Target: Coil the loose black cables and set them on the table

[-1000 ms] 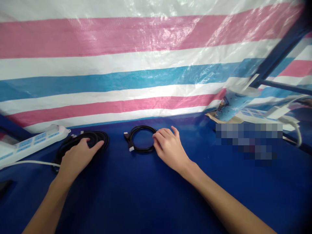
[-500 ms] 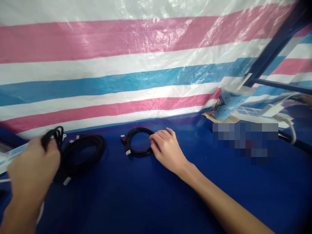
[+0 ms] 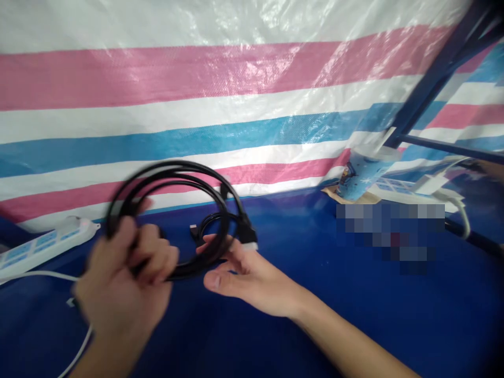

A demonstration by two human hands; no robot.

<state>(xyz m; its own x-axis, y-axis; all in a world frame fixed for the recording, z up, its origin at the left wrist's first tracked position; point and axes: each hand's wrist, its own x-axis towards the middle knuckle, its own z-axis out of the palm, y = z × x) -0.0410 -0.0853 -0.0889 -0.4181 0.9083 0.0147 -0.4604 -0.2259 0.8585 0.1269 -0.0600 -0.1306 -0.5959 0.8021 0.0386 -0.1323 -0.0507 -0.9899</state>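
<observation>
My left hand (image 3: 128, 275) is closed around a coiled black cable (image 3: 220, 226), raised above the blue table and blurred by motion. A thick plug with a pale tip hangs at the coil's right side. Reaching toward that side, my right hand (image 3: 240, 273) has its thumb and fingers apart. Some of its fingers are behind the loops, so I cannot tell whether they touch the cable. Behind the raised coil, a smaller coiled black cable (image 3: 202, 223) lies on the table, partly hidden. Whether a second cable is also in my left hand is unclear.
At the left lies a white power strip (image 3: 51, 239) with a white cord. A blue patterned cup (image 3: 362, 176) stands at the back right, near another power strip (image 3: 409, 189). A striped plastic sheet (image 3: 220, 126) hangs behind the table (image 3: 299, 252). A dark frame post (image 3: 429, 79) rises at right.
My left hand has moved right from the far left. The larger cable coil has left the table and is held up. My right hand has moved slightly left and lower, its thumb now spread.
</observation>
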